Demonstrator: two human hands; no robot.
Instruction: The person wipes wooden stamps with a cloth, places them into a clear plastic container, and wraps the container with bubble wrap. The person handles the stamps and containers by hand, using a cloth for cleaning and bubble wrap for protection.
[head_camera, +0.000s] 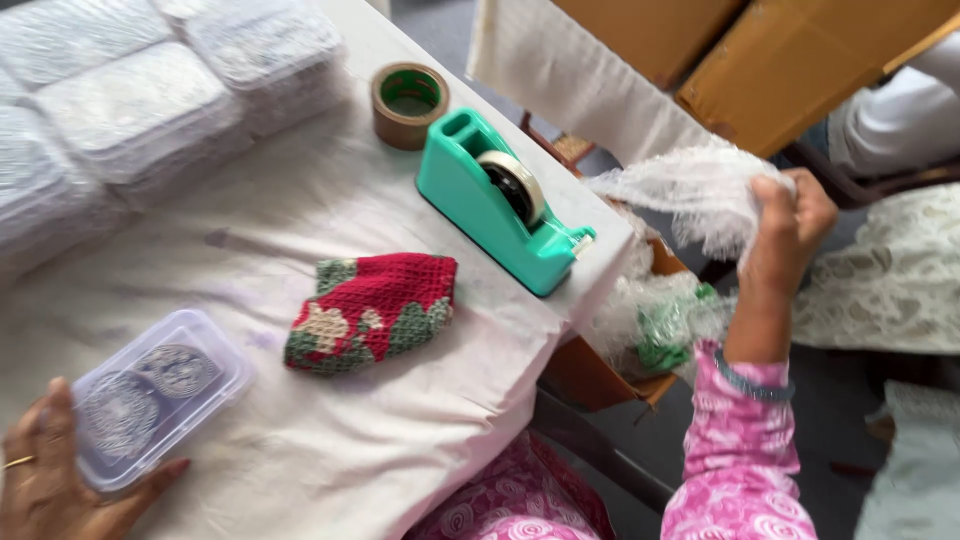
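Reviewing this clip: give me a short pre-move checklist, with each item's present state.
1. Left hand steadies the clear lidded box: ok, fingers at its near edge.
2. Box lid is on: ok, looks seated; whether it is latched, cannot tell.
3. Right hand grips the white lacy cloth: ok, pinched off the table's side.
4. Cloth free of the carton below: cannot tell.
5. Green tape dispenser within reach on the table: ok.
6. Crocheted red pouch apart from box: ok.

Tape dispenser (500, 200) sits behind crocheted pouch (370, 310) (container (160, 395) lies left).
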